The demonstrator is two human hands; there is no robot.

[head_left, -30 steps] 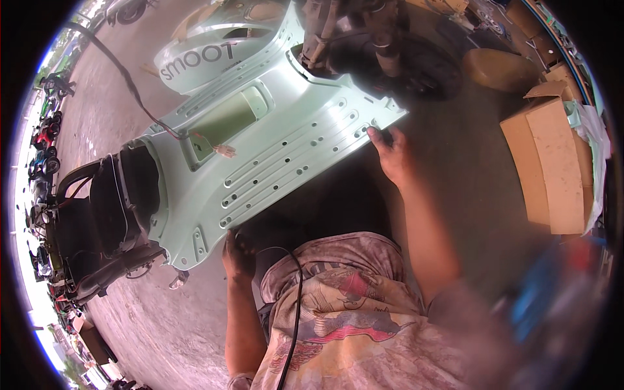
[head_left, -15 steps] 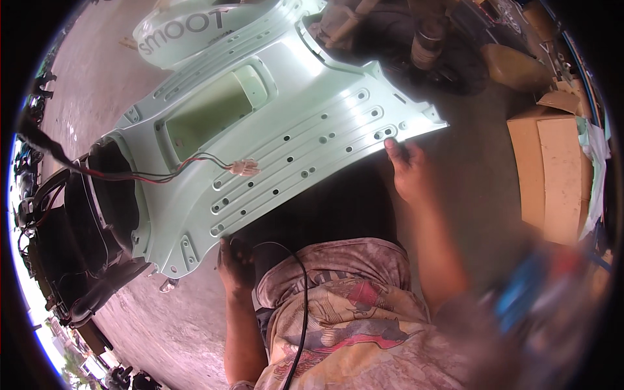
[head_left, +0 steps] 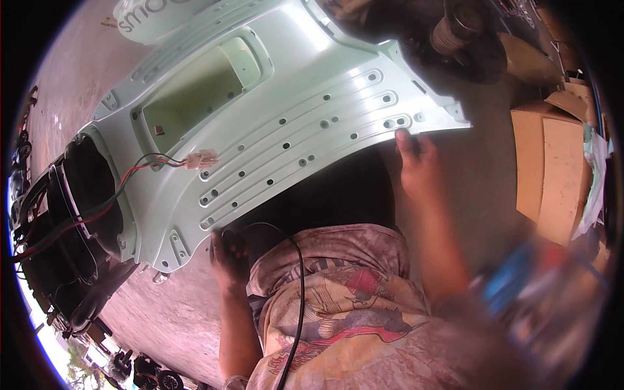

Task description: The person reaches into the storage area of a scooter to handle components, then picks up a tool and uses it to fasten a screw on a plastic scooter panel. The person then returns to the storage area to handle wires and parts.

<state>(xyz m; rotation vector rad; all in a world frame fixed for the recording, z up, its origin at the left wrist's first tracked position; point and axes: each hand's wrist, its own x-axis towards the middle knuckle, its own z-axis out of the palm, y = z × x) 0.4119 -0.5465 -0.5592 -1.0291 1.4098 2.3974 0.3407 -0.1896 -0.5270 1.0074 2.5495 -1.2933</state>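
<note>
A large pale mint-green scooter body panel [head_left: 305, 133] lies tilted in front of me, with ribs, several screw holes and a rectangular opening. My left hand [head_left: 229, 257] grips its near edge at the lower left; the fingers are partly dark and hidden below the edge. On the same edge, farther right, my right hand [head_left: 419, 159] has its thumb on top and the other fingers curled underneath. Over the panel's left part hangs a red and black wire ending in a clear plastic connector [head_left: 200, 159], which neither hand touches.
Dark scooter body parts [head_left: 71, 227] adjoin the panel's left end. A cardboard box [head_left: 549, 169] stands at the right, below a wheel-like dark part and shock absorber [head_left: 455, 32]. A thin black cable [head_left: 301, 312] runs down over my shirt. Blurred blue and red items are at lower right.
In the view, the panel has shifted slightly up and left, both hands still at its near edge. The wire connector now appears farther left over the panel.
</note>
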